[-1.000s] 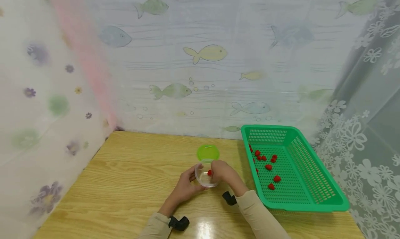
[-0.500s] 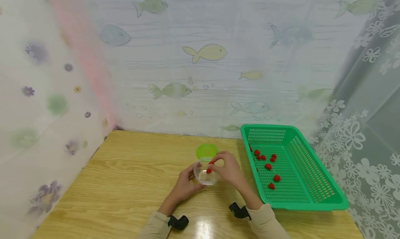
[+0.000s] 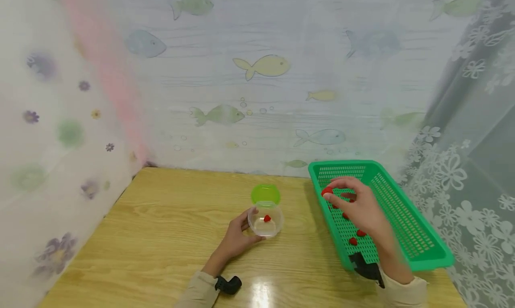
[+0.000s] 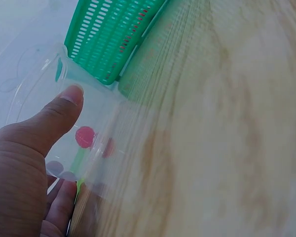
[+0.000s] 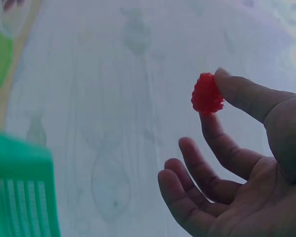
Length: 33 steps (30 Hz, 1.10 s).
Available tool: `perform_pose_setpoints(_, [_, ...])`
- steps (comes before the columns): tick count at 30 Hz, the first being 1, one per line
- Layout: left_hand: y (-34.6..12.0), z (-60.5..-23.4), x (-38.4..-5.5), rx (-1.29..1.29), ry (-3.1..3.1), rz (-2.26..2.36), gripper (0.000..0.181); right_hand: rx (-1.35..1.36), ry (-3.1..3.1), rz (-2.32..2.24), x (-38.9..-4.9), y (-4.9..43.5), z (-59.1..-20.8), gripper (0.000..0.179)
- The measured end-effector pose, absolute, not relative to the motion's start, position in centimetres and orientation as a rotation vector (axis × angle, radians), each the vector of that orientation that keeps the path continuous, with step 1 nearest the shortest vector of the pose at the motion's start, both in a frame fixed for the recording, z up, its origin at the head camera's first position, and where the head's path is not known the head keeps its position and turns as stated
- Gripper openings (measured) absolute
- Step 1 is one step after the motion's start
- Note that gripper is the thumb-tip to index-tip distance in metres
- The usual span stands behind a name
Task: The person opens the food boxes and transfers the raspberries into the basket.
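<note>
My left hand (image 3: 238,237) grips a clear plastic container (image 3: 254,227) from its left side, thumb at the near side and fingers around the far side. A red raspberry (image 3: 267,218) lies inside; it shows pink through the clear wall in the left wrist view. Over the left part of the green basket (image 3: 422,236), my right hand (image 3: 364,209) pinches another raspberry (image 5: 207,94) between thumb and index finger. Its other fingers are spread and loosely bent in the right wrist view. Several raspberries (image 3: 353,241) lie in the basket, some hidden behind the right hand.
A lime-green lid (image 3: 265,195) lies on the wooden table (image 3: 173,218) just behind the container. The basket's raised rim stands to the right of it. Behind the table hangs a fish-patterned curtain (image 3: 225,89), with further curtains left and right.
My right hand has come up out of the container and swung right over the basket, pinching a raspberry. The left hand keeps its grip on the container, nearly in place.
</note>
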State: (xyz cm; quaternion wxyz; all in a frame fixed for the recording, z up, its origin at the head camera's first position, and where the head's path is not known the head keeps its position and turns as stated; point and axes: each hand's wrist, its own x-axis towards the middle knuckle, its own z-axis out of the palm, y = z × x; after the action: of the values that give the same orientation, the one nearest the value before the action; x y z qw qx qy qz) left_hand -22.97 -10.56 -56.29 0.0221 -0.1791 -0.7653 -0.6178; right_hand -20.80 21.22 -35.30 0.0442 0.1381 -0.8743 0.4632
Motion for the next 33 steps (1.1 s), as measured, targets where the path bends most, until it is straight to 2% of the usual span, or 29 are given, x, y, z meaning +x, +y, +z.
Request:
perform_pose_setpoints(6, [-10.8, -56.3, -22.8, -0.545, -2.382, -1.933, 0.091, 0.277, -2.72, 1.375, -23.5, 24.9, -35.0, 0.043])
perform_pose_setpoints(10, [-10.8, -54.5, -21.9, -0.57, -2.364, -1.967, 0.089, 0.23, -2.724, 1.395, -25.4, 25.2, -36.3, 0.048])
perform_pose_setpoints(13, [-10.6, -53.1, -21.3, -0.571, -2.348, -1.989, 0.088, 0.193, -2.729, 1.386, -26.7, 24.6, -37.3, 0.049])
perform_pose_setpoints(21, [-10.4, -53.2, -21.4, -0.557, -2.365, -1.964, 0.088, 0.063, -2.699, 1.43, -28.9, 22.9, -37.8, 0.05])
perform_pose_setpoints(33, [-10.4, -53.0, -21.3, -0.534, -2.349, -1.957, 0.086, -0.079, -2.693, 1.4, -29.2, 23.6, -37.6, 0.051])
